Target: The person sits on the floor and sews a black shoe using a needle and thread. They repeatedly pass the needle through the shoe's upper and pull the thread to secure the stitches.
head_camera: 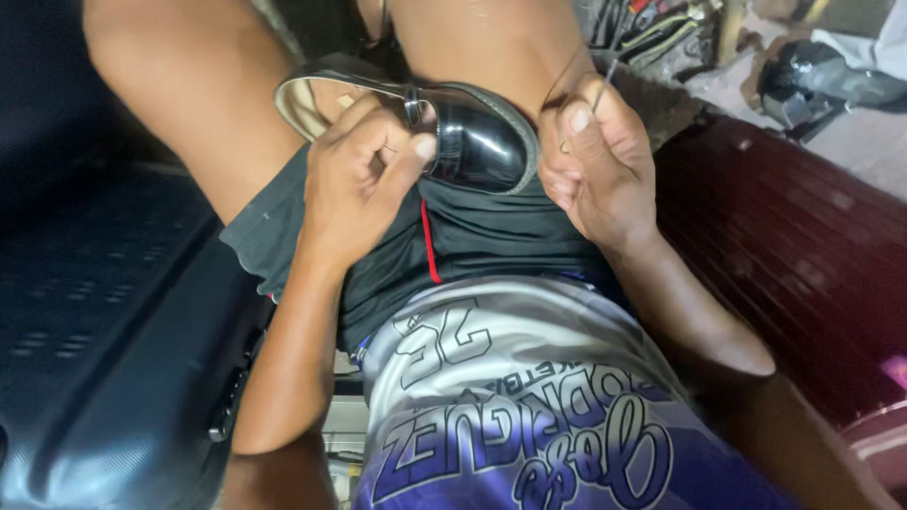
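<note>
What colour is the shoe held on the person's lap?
Glossy black shoe, with a tan lining inside; the head view shows it best.

One glossy black shoe (472,132) lies at twelve o'clock on the lap. Two hands work it: the left hand (364,175) and the right hand (595,161). One thin needle (605,80) shows, with one thread (567,71).

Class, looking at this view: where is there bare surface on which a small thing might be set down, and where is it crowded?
Bare patches: the dark ribbed seat beside the left forearm, and the maroon slatted surface beyond the right hand. Crowded: the lap, where the left hand and the black shoe meet, and the tool clutter at top right.
</note>
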